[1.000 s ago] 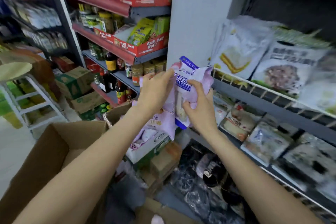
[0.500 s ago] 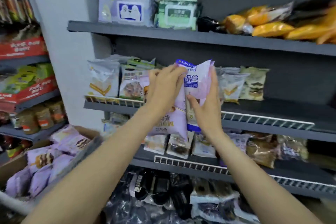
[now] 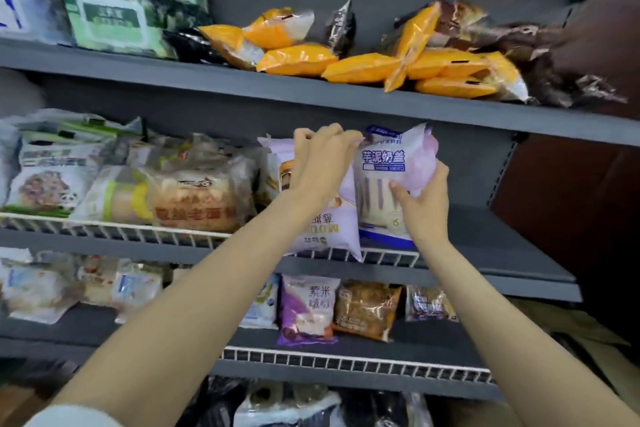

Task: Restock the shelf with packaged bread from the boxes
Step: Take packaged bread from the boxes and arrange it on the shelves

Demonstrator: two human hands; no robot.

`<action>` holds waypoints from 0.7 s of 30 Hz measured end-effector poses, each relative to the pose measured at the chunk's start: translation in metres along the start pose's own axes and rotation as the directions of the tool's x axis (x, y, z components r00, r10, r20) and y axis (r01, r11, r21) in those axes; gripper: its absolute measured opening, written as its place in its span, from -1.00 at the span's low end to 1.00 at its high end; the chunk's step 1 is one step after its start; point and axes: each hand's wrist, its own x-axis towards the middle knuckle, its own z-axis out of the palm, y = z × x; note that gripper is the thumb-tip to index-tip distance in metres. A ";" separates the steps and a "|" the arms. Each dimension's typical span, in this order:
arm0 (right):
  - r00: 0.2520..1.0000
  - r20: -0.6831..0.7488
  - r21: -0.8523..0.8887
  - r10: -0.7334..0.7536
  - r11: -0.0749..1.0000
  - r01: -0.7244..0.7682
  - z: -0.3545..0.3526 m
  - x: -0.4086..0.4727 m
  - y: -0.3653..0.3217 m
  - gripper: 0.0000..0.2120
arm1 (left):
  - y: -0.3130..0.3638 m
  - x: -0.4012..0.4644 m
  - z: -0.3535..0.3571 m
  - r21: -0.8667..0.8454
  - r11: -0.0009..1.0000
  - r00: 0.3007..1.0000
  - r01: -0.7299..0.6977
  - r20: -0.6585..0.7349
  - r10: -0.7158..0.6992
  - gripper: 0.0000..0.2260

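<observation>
My left hand [image 3: 318, 163] grips the top of a pale purple bread packet [image 3: 329, 229] that hangs upside down over the wire rail of the middle shelf [image 3: 485, 250]. My right hand [image 3: 420, 196] holds a second purple and white bread packet [image 3: 391, 163] upright, just right of the first, its lower edge at the shelf's wire rail. Both packets are held in front of the middle shelf, right of the bread stacked there. No box shows in this view.
Bread packets [image 3: 194, 198] crowd the middle shelf's left half; its right part is bare grey. Orange packets [image 3: 367, 66] and green packs [image 3: 114, 21] lie on the top shelf. The lower shelf carries a purple packet [image 3: 306, 308] and a brown packet [image 3: 367, 308].
My view has swung right, from the box and left-hand shelves to the bread shelves. Both hands have carried the two purple packets right and closer in, to the middle shelf's front.
</observation>
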 end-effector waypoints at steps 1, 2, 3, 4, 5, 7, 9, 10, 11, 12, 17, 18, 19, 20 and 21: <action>1.000 -0.011 -0.034 0.020 0.999 -0.021 -0.003 0.016 0.014 -0.43 | 0.003 0.008 0.012 0.023 1.000 1.000 0.013 0.024 -0.013 -0.73; 0.999 -0.014 -0.053 0.051 0.997 -0.051 -0.005 0.030 0.027 -0.42 | 0.004 0.016 0.023 0.051 0.998 0.999 0.020 0.044 -0.022 -0.73; 0.997 -0.015 -0.062 0.081 0.995 -0.082 -0.004 0.045 0.039 -0.42 | 0.004 0.025 0.034 0.083 0.996 0.998 0.019 0.066 -0.025 -0.73; 0.994 -0.017 -0.076 0.109 0.991 -0.110 -0.002 0.059 0.050 -0.45 | 0.003 0.033 0.045 0.119 0.993 0.996 0.014 0.086 -0.024 -0.73; 0.990 -0.023 -0.099 0.139 0.985 -0.140 0.002 0.072 0.060 -0.48 | 0.001 0.041 0.056 0.154 0.988 0.994 0.011 0.105 -0.027 -0.73; 0.980 -0.054 -0.160 0.192 0.967 -0.198 0.012 0.097 0.078 -0.53 | -0.005 0.056 0.077 0.218 0.976 0.990 0.007 0.136 -0.037 -0.72; 0.969 -0.094 -0.224 0.229 0.943 -0.245 0.022 0.116 0.092 -0.59 | -0.012 0.067 0.095 0.247 0.969 0.990 -0.008 0.137 -0.026 -0.72; 0.966 -0.098 -0.223 0.239 0.941 -0.256 0.027 0.123 0.099 -0.62 | -0.015 0.071 0.104 0.237 0.971 0.991 -0.020 0.133 -0.012 -0.72; 0.965 -0.085 -0.190 0.249 0.946 -0.261 0.032 0.130 0.105 -0.63 | -0.017 0.075 0.112 0.224 0.974 0.992 -0.038 0.128 0.009 -0.72; 0.964 -0.066 -0.146 0.258 0.953 -0.265 0.036 0.137 0.111 -0.63 | -0.019 0.078 0.119 0.214 0.975 0.992 -0.056 0.123 0.030 -0.72; 0.943 0.070 -0.115 0.325 0.942 -0.316 0.056 0.158 0.140 -0.49 | -0.020 0.095 0.142 0.190 0.978 0.991 -0.083 0.117 0.062 -0.74; 0.933 0.088 -0.130 0.349 0.933 -0.336 0.059 0.161 0.148 -0.49 | -0.019 0.097 0.144 0.189 0.978 0.990 -0.088 0.126 0.065 -0.73; 0.920 0.091 -0.158 0.382 0.918 -0.365 0.061 0.162 0.156 -0.51 | -0.019 0.098 0.147 0.189 0.977 0.989 -0.095 0.132 0.071 -0.73; 0.905 0.082 -0.193 0.417 0.898 -0.396 0.062 0.164 0.163 -0.53 | -0.018 0.099 0.149 0.196 0.975 0.988 -0.104 0.134 0.079 -0.73; 0.892 0.074 -0.230 0.445 0.878 -0.419 0.062 0.166 0.167 -0.52 | -0.016 0.100 0.150 0.207 0.972 0.987 -0.115 0.133 0.088 -0.73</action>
